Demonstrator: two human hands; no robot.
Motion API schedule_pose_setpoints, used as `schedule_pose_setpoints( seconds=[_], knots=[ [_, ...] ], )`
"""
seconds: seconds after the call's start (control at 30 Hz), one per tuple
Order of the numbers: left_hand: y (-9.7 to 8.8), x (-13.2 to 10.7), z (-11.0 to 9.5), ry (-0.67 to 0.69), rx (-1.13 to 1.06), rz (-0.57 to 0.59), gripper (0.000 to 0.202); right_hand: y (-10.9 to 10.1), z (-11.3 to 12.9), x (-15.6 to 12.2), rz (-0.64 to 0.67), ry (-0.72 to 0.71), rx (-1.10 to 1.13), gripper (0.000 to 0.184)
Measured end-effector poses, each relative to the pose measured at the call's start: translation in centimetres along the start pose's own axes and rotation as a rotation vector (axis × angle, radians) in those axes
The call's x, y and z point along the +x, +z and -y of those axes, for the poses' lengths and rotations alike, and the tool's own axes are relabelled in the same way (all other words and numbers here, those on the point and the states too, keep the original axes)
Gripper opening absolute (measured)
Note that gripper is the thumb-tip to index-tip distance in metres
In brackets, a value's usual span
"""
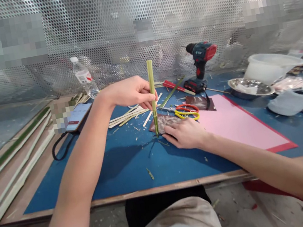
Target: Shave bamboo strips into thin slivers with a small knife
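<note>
Green strip, prob. bamboo, stands on end at mid-table; foot at or just above blue top, contact hard to confirm. L hand: closed, pinching strip btwn thumb and fingers approx. mid-length. R hand: low, fingers beside strip's foot, by brown packet; cannot tell if it grips anything. Handling (est.): light, stiff lengthwise, some flex crosswise; smooth skin may slip, grain may split, edges may be sharp. Hold pt.: broad faces, mid-length, thumb opp. fingers, clear of edges. Orientation: long axis near-vert., one end up, other down twd. table, top leaning very slightly R. Adjacent: scissors beyond R hand; pale slats beyond strip, to L.
</note>
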State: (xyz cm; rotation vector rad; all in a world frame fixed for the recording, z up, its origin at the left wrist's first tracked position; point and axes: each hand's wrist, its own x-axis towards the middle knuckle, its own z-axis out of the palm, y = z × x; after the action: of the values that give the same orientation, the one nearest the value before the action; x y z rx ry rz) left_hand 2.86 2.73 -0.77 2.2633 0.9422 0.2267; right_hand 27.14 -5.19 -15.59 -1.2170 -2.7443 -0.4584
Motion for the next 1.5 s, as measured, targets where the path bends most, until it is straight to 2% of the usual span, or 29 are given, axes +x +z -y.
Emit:
schedule_pose_setpoints(
  seconds=[0.17,0.3,0.43,0.53,0.8,1.0,1.1,1.23,1.37,1.43,1.5],
  knots=[
    [0.3,0.3,-0.2,-0.011,0.005,-0.023,0.029,-1.6,-0.7,0.6,-0.311,0.100,-0.092,0.045],
    [0.6,0.2,-1.0,-0.008,0.016,-0.031,0.027,-2.6,-1.3,1.4,-0.395,0.080,-0.184,0.044],
    [0.7,0.1,-1.4,-0.013,0.047,-0.036,0.027,-2.4,-1.5,1.5,-0.372,0.075,-0.184,0.045],
    [0.7,0.2,-1.4,-0.016,0.062,-0.032,0.028,-2.2,-1.2,1.4,-0.338,0.121,-0.166,0.047],
    [0.7,0.3,-1.4,-0.024,0.117,-0.041,0.031,-2.1,-0.4,1.3,-0.137,0.245,-0.083,0.057],
    [0.6,0.5,-0.9,-0.004,0.085,-0.045,0.031,-1.0,0.5,0.2,0.088,0.141,-0.012,0.053],
    [0.5,0.5,-0.6,0.016,0.053,-0.033,0.030,-1.1,1.0,0.1,0.147,0.117,-0.013,0.052],
    [0.4,0.4,-0.4,0.007,0.022,-0.029,0.028,-1.2,1.2,0.2,0.154,0.085,-0.040,0.052],
    [0.2,0.5,0.2,-0.003,-0.040,-0.005,0.031,-0.5,0.4,0.0,0.119,0.019,-0.034,0.051],
    [0.1,0.5,0.4,0.024,-0.058,0.009,0.032,-0.5,-0.3,0.0,0.046,-0.029,-0.026,0.050],
    [0.1,0.5,0.6,0.054,-0.067,0.021,0.032,-1.0,-1.2,0.2,-0.083,-0.021,-0.048,0.050]
  ],
)
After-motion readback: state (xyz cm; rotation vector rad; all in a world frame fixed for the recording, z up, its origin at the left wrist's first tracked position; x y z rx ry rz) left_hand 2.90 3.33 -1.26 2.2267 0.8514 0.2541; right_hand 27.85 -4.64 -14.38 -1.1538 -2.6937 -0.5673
